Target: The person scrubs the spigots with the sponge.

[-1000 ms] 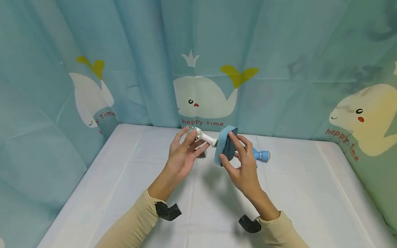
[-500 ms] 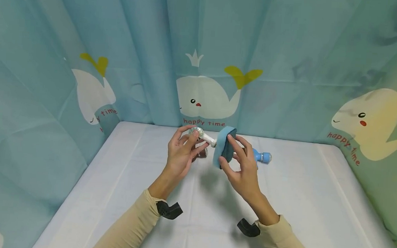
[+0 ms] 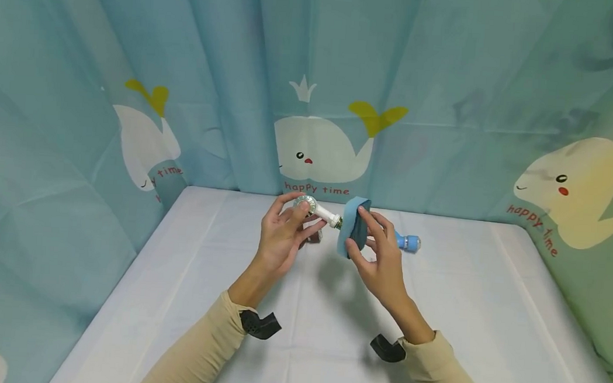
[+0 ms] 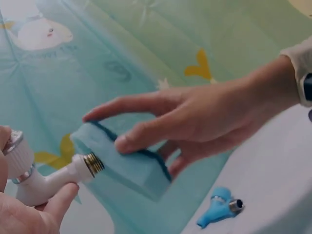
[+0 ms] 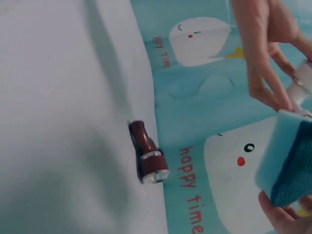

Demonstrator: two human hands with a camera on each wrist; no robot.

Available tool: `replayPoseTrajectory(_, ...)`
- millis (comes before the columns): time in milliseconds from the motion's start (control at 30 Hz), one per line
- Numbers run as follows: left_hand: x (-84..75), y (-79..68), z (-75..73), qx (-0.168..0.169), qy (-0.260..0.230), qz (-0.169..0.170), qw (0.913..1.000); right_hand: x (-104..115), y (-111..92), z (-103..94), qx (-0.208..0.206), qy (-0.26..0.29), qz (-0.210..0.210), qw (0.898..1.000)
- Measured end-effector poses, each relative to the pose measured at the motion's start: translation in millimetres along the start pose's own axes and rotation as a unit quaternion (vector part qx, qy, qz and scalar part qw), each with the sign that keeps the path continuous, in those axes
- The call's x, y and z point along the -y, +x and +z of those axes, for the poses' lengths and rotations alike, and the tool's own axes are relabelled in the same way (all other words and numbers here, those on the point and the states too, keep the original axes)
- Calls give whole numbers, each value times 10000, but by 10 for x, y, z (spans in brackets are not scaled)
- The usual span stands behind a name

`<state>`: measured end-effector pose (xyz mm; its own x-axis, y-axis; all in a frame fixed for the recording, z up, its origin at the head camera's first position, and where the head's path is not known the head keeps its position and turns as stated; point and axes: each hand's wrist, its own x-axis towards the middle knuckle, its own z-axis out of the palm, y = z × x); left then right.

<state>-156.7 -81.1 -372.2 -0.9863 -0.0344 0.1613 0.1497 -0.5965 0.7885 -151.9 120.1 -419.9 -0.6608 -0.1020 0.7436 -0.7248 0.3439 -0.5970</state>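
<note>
My left hand (image 3: 280, 237) holds a white tap (image 3: 327, 215) by its ridged knob, thumb on the knob's clear end. The tap's brass threaded end (image 4: 93, 165) points right, toward a sponge. That sponge (image 3: 350, 226), light blue with a dark blue scouring layer, is pinched between the thumb and fingers of my right hand (image 3: 384, 265). In the left wrist view its light blue face is close beside the threads. Both hands are raised above the white table.
Near the table's back edge lies a dark red tap (image 5: 148, 155), partly behind my left hand in the head view. A blue tap (image 3: 410, 243) lies behind my right hand. A whale-printed curtain (image 3: 319, 148) rises behind the white table (image 3: 215, 303).
The sponge has shifted slightly right, away from the tap, and more of the brass threads now show. My left hand keeps its grip on the tap.
</note>
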Motion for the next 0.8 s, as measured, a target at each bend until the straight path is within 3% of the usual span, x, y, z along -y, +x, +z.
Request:
replayPoseTrajectory(233,18,19,-20,167,-428,-288,9985,38,16,28,-106,-58,-119,9999)
replayPoseTrajectory(400,22,37,-93,587,-386,-369,9968,-25,77,-104,95,168,288,9994)
replayPoseTrajectory(600,7,66,-158,1188,418,-593,9903,109,378,-349,967,380,137,9945)
replayPoseTrajectory(800,7,53,-189,1917,898,-586,9756,158,452,-445,2233,42,253,9744)
